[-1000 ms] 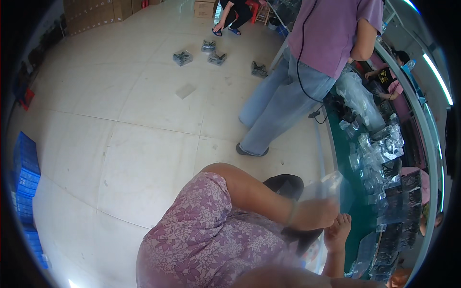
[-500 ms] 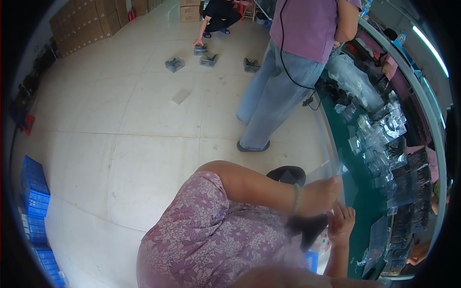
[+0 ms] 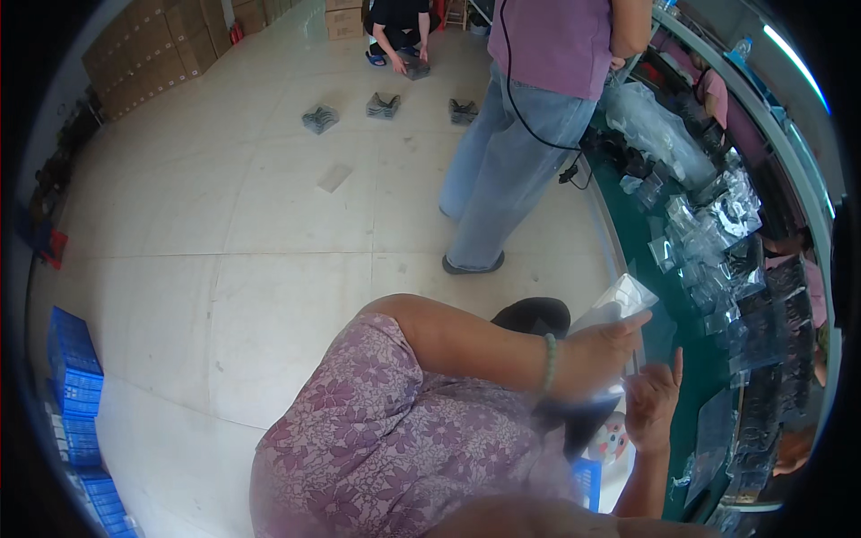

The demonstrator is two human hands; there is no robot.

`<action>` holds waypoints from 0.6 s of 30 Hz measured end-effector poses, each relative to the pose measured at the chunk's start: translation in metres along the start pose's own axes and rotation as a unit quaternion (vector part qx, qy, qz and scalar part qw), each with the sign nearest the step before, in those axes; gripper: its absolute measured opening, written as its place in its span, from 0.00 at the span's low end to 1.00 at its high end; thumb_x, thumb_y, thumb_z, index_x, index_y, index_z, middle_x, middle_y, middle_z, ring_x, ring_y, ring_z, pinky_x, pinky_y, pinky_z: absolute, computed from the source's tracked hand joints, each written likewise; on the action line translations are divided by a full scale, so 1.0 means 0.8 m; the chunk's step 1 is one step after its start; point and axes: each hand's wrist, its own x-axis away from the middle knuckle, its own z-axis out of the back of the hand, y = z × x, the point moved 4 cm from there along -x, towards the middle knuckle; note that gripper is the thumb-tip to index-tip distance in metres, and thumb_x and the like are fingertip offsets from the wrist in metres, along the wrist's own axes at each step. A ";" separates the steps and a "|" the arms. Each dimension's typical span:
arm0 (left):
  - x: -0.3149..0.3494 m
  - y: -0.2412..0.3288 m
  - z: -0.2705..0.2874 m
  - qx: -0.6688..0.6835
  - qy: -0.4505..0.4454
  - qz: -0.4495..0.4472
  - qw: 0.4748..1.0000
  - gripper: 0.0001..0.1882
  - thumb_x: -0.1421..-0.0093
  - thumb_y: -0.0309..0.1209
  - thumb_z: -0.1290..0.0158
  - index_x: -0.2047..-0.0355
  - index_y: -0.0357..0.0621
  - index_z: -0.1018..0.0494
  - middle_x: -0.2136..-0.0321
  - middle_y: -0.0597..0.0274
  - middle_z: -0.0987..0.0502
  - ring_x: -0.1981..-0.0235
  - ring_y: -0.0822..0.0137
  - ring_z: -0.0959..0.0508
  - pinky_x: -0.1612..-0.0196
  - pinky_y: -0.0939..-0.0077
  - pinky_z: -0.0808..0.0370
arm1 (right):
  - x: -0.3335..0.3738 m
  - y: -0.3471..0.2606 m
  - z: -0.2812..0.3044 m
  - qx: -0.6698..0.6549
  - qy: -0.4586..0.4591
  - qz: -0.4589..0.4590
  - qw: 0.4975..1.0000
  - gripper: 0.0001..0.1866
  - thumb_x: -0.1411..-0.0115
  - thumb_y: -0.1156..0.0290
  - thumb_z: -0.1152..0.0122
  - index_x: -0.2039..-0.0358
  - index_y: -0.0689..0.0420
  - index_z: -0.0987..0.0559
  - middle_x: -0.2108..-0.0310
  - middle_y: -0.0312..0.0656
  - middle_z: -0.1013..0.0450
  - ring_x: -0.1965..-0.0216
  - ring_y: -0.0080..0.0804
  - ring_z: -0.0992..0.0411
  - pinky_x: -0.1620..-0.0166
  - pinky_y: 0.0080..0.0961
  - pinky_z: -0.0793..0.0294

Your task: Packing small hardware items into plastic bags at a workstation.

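Observation:
My left hand (image 3: 596,359), with a pale bead bracelet on its wrist, is closed on a shiny whitish plastic bag (image 3: 628,296) that catches the light. Just below and to its right, my right hand (image 3: 652,408) has its index finger raised and the other fingers curled. A thin edge runs between the two hands, but whatever the right fingers grip is hidden. Both hands are beside the green-topped workbench (image 3: 639,247), where clear plastic packages (image 3: 708,233) and a row of dark packed items (image 3: 760,394) lie.
A person in a purple top and jeans (image 3: 516,161) stands ahead at the bench. Farther off, a crouching person (image 3: 399,31) handles a dark bundle (image 3: 413,66). Small bundles (image 3: 383,106) sit on the floor (image 3: 287,296). Blue boxes (image 3: 76,368) stand at left, cartons (image 3: 152,54) behind.
The whitish bag now shows brightly above my left hand. My right index finger has lifted away from the other fingers. The far person has drawn one bundle closer and holds it with both hands.

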 end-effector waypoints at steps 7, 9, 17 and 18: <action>-0.003 0.014 -0.012 0.222 -0.099 0.003 0.970 0.12 0.43 0.25 0.52 0.80 0.40 0.21 0.76 0.57 0.23 0.58 0.63 0.22 0.26 0.51 0.71 | 0.013 -0.013 -0.003 -0.011 -0.018 -0.020 1.000 0.07 0.55 0.82 0.34 0.76 0.56 0.21 0.79 0.38 0.25 0.65 0.36 0.26 0.31 0.55 0.47; -0.001 0.017 -0.009 0.099 -0.032 -0.036 0.994 0.12 0.47 0.29 0.47 0.86 0.55 0.21 0.86 0.74 0.32 0.67 0.71 0.26 0.28 0.38 0.75 | 0.013 -0.021 -0.001 -0.005 -0.040 -0.025 0.999 0.07 0.55 0.83 0.36 0.76 0.55 0.23 0.80 0.39 0.27 0.68 0.36 0.28 0.31 0.54 0.45; -0.007 0.030 -0.021 0.158 -0.154 -0.041 0.974 0.13 0.44 0.28 0.49 0.85 0.52 0.23 0.85 0.74 0.31 0.65 0.70 0.27 0.29 0.38 0.81 | 0.027 -0.024 -0.001 0.019 -0.091 -0.040 0.995 0.05 0.52 0.79 0.36 0.74 0.58 0.23 0.76 0.42 0.26 0.67 0.42 0.27 0.46 0.44 0.30; -0.008 0.026 -0.021 0.159 -0.155 -0.042 0.974 0.13 0.44 0.28 0.49 0.85 0.52 0.23 0.85 0.74 0.31 0.65 0.70 0.27 0.29 0.38 0.81 | 0.026 -0.026 0.005 0.018 -0.091 -0.042 0.995 0.05 0.52 0.79 0.36 0.74 0.58 0.23 0.76 0.42 0.26 0.67 0.42 0.27 0.46 0.44 0.30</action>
